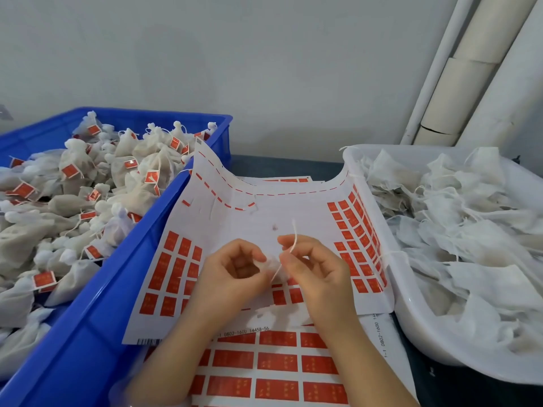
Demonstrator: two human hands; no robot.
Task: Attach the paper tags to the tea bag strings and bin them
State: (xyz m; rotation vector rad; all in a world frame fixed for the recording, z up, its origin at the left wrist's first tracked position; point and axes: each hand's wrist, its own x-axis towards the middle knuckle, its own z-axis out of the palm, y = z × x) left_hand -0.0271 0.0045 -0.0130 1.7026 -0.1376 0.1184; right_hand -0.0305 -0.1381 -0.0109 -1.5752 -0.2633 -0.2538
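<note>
Over the middle of a curled sheet of red paper tags [173, 268], my left hand [235, 268] holds the gathered top of a small white tea bag [271, 264] with curled fingers. My right hand [311, 259] pinches the bag's white string [294, 236], whose free end sticks up above the fingers. A blue crate [123, 259] on the left is heaped with tagged tea bags [73, 183]. On the right, a white tub [411, 312] holds a pile of untagged bags [458, 227].
A second sheet of red tags [276, 368] lies flat under my forearms at the front. Pale pipes [458, 83] run up the wall at the back right. A dark table [282, 165] shows between the two bins.
</note>
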